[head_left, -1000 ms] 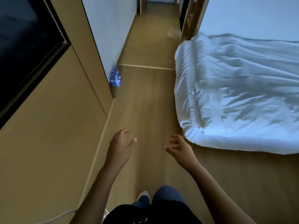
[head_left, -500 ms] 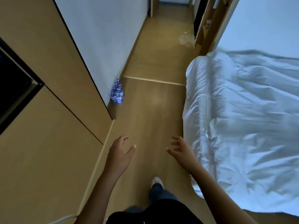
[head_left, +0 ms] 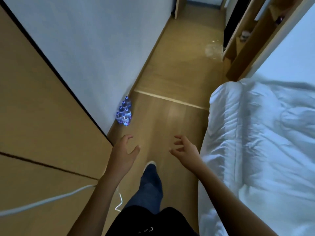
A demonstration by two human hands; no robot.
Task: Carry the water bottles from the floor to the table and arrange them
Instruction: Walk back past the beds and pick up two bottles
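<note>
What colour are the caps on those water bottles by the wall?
Blue caps on the clear plastic water bottles, head view.

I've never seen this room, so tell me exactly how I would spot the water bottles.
Follow the white wall on the left down to the wooden floor. Where it meets the tan wood panel, small clear water bottles stand clustered upright, the only blue-labelled things on the floor.

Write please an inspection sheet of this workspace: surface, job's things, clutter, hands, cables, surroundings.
Surface: wooden floor, a pale stain farther down the passage.
Job's things: water bottles standing upright in a tight cluster on the floor against the white wall; no table seen.
Clutter: nothing seen.
Hands: left hand and right hand both out in front, fingers loosely curled, holding nothing.
Cables: white cable along the wooden panel, lower left.
Surroundings: bed with rumpled white cover on the right.
</note>
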